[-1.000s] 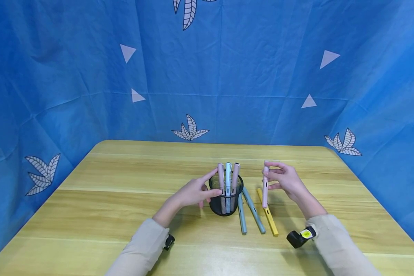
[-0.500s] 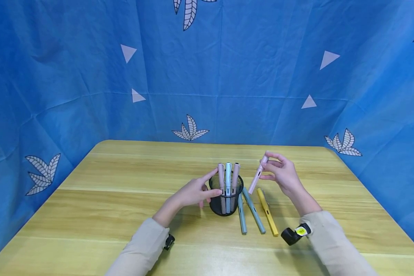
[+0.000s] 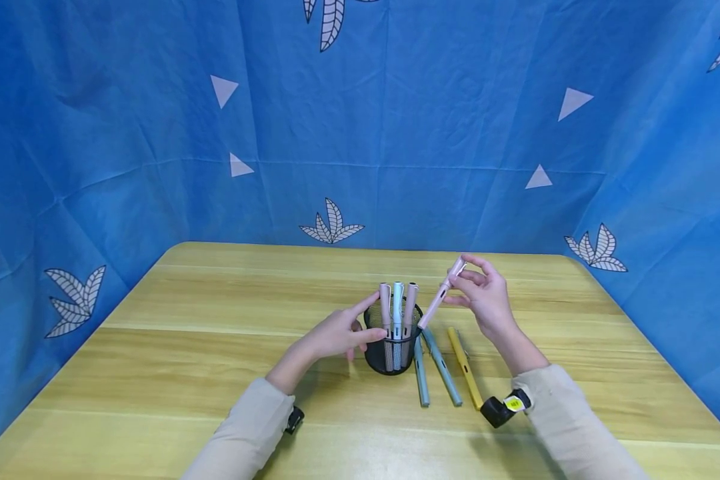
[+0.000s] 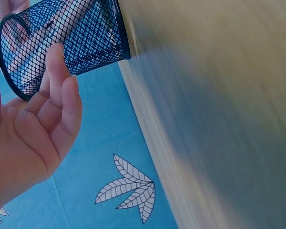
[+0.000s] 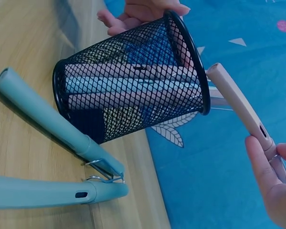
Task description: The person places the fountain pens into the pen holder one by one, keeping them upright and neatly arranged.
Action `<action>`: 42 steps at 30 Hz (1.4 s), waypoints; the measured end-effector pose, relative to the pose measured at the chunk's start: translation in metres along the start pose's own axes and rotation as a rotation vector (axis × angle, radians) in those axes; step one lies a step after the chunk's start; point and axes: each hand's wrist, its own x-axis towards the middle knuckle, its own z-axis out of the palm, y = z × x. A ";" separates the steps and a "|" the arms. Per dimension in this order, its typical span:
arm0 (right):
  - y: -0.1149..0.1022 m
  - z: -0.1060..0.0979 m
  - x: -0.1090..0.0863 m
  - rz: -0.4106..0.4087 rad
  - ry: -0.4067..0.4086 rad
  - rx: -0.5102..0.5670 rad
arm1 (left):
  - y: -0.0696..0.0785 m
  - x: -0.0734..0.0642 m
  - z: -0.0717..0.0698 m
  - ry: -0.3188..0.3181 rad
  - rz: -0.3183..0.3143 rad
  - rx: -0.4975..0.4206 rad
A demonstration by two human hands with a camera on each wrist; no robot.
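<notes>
Left hand grips the cup, three pens inside — right hand pinching a fourth pen, three loose ones remaining.

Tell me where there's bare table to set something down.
Bare table spreads left of the left hand, right of the right hand and behind the mesh cup. It's crowded from hand to hand: cup, held pink pen, teal pens and yellow pen.

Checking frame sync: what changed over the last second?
Right grip shifted slightly left; its held pen, near upright before, now leans, lower end swung left to the cup's rim. Nothing newly grasped or released. Unchanged: left grip at the cup, three pens inside, two teal pens and yellow pen lying outside.
</notes>
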 end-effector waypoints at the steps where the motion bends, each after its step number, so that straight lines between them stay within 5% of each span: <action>1: 0.000 0.001 0.000 -0.011 0.002 0.001 | 0.000 0.000 0.000 0.000 -0.001 0.000; 42: 0.021 0.023 -0.005 -0.169 -0.095 -0.148 | 0.002 -0.001 0.000 0.001 -0.009 -0.010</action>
